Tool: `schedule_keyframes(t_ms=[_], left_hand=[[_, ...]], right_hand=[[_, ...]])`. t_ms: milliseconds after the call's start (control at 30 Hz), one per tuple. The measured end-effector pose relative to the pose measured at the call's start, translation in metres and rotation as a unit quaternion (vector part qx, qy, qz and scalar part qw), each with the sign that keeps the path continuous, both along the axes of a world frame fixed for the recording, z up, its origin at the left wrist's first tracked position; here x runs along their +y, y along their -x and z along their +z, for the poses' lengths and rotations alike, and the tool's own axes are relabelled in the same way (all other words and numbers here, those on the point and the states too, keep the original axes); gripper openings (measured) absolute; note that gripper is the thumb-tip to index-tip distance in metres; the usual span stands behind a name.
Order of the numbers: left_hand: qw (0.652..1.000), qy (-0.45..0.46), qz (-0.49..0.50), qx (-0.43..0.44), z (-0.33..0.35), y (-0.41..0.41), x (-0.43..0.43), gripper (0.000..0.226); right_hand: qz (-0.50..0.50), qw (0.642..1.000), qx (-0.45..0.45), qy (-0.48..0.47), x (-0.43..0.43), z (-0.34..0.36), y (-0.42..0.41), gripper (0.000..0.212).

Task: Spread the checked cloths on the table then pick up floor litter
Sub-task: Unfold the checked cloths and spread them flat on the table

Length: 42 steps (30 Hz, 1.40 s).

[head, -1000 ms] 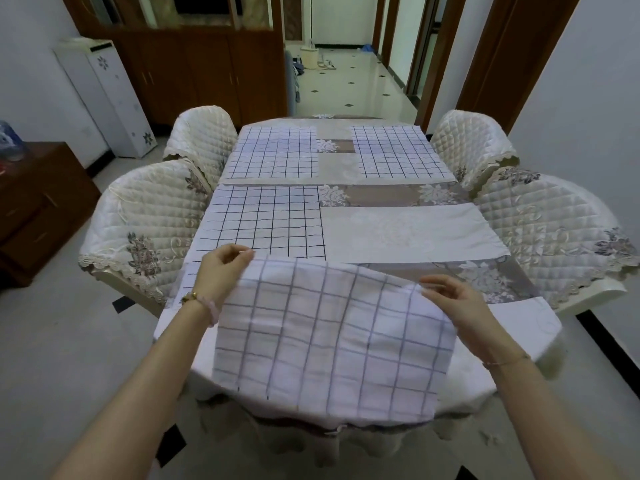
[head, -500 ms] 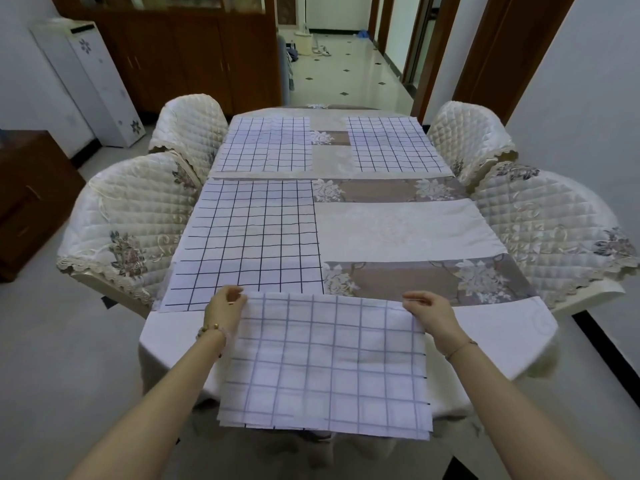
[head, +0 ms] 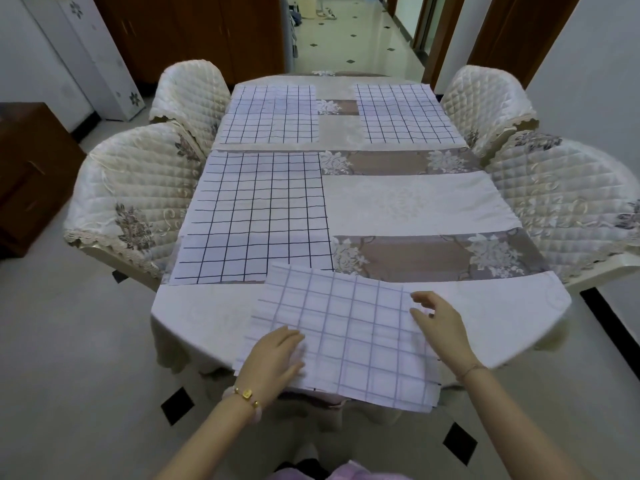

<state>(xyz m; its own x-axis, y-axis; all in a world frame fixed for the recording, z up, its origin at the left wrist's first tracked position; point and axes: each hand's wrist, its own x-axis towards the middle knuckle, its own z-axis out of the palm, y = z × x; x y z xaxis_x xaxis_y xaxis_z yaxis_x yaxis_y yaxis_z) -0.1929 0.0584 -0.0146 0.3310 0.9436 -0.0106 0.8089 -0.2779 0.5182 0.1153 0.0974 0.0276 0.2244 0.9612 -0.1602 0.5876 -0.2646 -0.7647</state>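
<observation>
White gridded cloth (head: 349,327), soft rectangle, under left hand (head: 273,358), right hand (head: 440,329)

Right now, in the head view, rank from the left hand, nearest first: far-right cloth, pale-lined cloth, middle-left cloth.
1. Pale-lined cloth, under the left hand, at the near edge.
2. Middle-left cloth, just beyond, left side.
3. Far-right cloth, far end, right side.

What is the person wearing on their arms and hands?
No gloves or sleeves show. By the left hand is a pale pink bead bracelet with a gold charm. By the right hand is a thin chain bracelet.
</observation>
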Motion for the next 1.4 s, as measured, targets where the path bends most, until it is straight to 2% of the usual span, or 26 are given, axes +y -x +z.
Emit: schedule_keyframes(t_ms=[133, 233, 367, 500, 567, 633, 700, 767, 800, 833, 867, 933, 1033, 1200, 1400], left_hand=[[0.991, -0.022, -0.086, 0.098, -0.007, 0.000, -0.019, 0.060], [0.981, -0.072, -0.104, 0.149, -0.006, 0.000, -0.020, 0.075], [0.986, -0.020, -0.102, 0.127, -0.012, 0.004, -0.018, 0.072], [0.993, 0.012, -0.066, 0.094, -0.022, 0.009, -0.022, 0.070], [0.998, 0.017, -0.012, 0.055, -0.022, 0.012, -0.031, 0.072], [0.995, -0.005, 0.098, -0.036, -0.016, 0.015, -0.044, 0.068], [0.952, -0.020, 0.275, -0.135, -0.011, 0.013, -0.058, 0.059], [0.854, 0.027, 0.452, -0.256, -0.005, 0.008, -0.068, 0.046], [0.801, 0.075, 0.503, -0.316, -0.004, 0.005, -0.071, 0.040], [0.759, 0.130, 0.522, -0.367, -0.004, 0.002, -0.072, 0.034], [0.734, 0.184, 0.514, -0.404, -0.006, -0.001, -0.073, 0.027], [0.700, 0.278, 0.474, -0.457, -0.008, -0.011, -0.073, 0.011], [0.631, 0.354, 0.455, -0.519, -0.011, -0.027, -0.072, 0.007], [0.606, 0.363, 0.469, -0.530, -0.013, -0.040, -0.068, 0.003], [0.602, 0.381, 0.460, -0.531, -0.013, -0.048, -0.070, 0.007]], right_hand=[[0.134, 0.989, -0.050, 0.024, -0.047, -0.017, 0.034, 0.032], [0.213, 0.972, -0.093, 0.017, -0.071, -0.033, 0.052, 0.041], [0.293, 0.945, -0.144, 0.003, -0.083, -0.047, 0.068, 0.054], [0.331, 0.928, -0.168, -0.043, -0.083, -0.052, 0.081, 0.057], [0.337, 0.921, -0.180, -0.080, -0.083, -0.052, 0.085, 0.054], [0.338, 0.913, -0.197, -0.117, -0.082, -0.053, 0.085, 0.048], [0.338, 0.908, -0.208, -0.137, -0.082, -0.054, 0.085, 0.044], [0.336, 0.906, -0.208, -0.155, -0.081, -0.055, 0.084, 0.042], [0.333, 0.909, -0.199, -0.150, -0.080, -0.055, 0.085, 0.040], [0.327, 0.916, -0.187, -0.138, -0.080, -0.055, 0.085, 0.039], [0.323, 0.922, -0.177, -0.122, -0.079, -0.054, 0.086, 0.038], [0.322, 0.927, -0.169, -0.096, -0.078, -0.053, 0.087, 0.037], [0.329, 0.926, -0.166, -0.083, -0.075, -0.047, 0.090, 0.033], [0.314, 0.928, -0.170, -0.103, -0.073, -0.037, 0.093, 0.017], [0.224, 0.970, -0.095, -0.015, -0.062, -0.025, 0.094, 0.012]])
